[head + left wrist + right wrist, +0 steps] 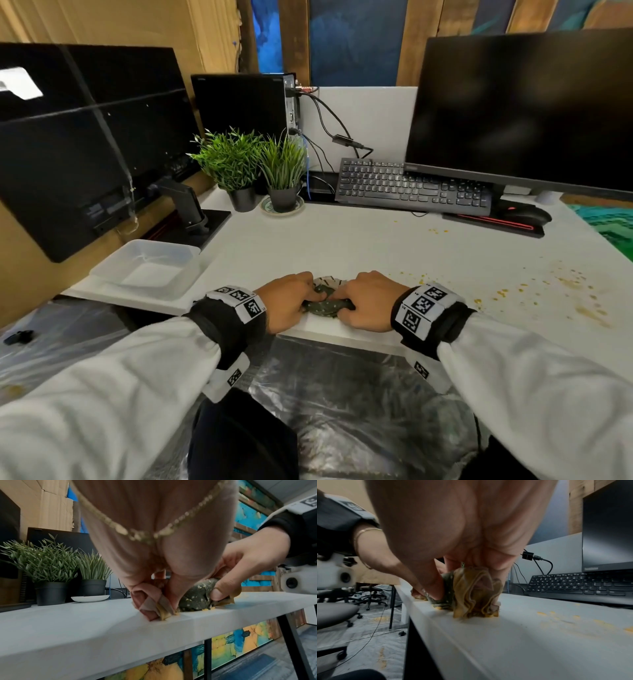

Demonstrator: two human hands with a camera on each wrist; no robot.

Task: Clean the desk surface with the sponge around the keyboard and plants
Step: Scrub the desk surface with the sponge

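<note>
Sponge (323,301) mostly hidden under both hands

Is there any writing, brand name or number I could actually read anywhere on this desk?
Monitor bezel: a brand word, too blurred to read.
Keyboard keys: single letters and signs, mostly too small to read.
Wristband squares: black-and-white code patterns, with tiny unreadable digits.
Nothing else legible.

Your right hand (462,536) grips the crumpled sponge (471,591) at the desk (530,635) edge; yellow crumbs (542,614) just right of it.
</note>
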